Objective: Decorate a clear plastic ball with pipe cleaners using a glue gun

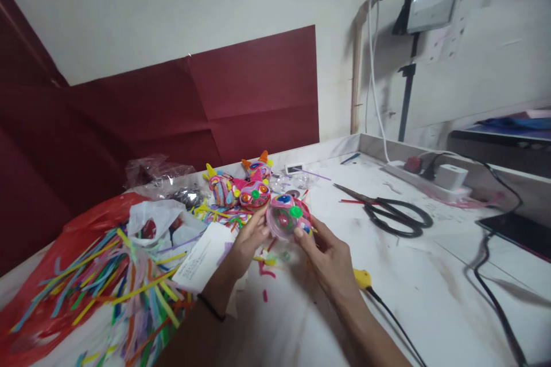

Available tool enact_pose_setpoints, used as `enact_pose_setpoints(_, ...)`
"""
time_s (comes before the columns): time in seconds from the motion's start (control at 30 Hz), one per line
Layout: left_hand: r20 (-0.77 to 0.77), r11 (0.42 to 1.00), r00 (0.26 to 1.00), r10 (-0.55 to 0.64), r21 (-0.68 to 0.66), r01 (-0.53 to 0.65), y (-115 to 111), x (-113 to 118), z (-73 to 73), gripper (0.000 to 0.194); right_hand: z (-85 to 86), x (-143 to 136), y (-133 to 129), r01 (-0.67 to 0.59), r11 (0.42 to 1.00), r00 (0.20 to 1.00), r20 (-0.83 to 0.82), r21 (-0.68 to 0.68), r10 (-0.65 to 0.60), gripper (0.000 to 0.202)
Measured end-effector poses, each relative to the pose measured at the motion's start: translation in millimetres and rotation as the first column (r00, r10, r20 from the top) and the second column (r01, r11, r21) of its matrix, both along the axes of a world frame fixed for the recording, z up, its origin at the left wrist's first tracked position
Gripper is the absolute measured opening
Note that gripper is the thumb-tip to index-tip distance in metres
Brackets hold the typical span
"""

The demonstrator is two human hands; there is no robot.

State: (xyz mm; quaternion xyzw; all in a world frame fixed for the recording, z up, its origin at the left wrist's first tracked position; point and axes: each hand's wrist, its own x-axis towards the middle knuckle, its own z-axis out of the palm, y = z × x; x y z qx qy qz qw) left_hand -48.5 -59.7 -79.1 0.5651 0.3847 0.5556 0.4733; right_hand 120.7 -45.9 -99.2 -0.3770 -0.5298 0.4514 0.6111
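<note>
Left hand [247, 243] pinches clear cup [279, 225], right hand [329, 258] pinches bright figure [296, 211] behind it; slack grip could drop either

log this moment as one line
left hand: on clear round plastic piece | right hand: on multicoloured figure with green nose | nearby: black-handled metal scissors
</note>
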Motion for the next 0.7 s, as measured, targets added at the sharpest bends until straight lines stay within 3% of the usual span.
enact_pose_setpoints(0.3, 0.017, 0.996, 0.996, 0.088, 0.000, -0.088, 2.3, 0.3, -2.0, 0.057, -0.6, -1.9, -1.6, -0.030, 0.989, 0.994, 0.110, 0.148, 0.014, 0.050)
enact_pose_setpoints(0.57, -0.145, 0.994, 0.984, 0.106, 0.041, -0.101, -2.8, -6.5, 12.0, 0.082, -4.1, -4.0, -3.3, -0.027, 0.948, 0.972, 0.231, 0.317, -0.049, 0.043)
enact_pose_setpoints(0.7, -0.207, 0.999, 0.977, 0.045, 0.020, -0.042, -4.2, -10.3, 18.9, 0.088, -9.3, -6.1, -4.0, -0.052, 0.908, 0.948, 0.307, 0.415, -0.086, 0.045)
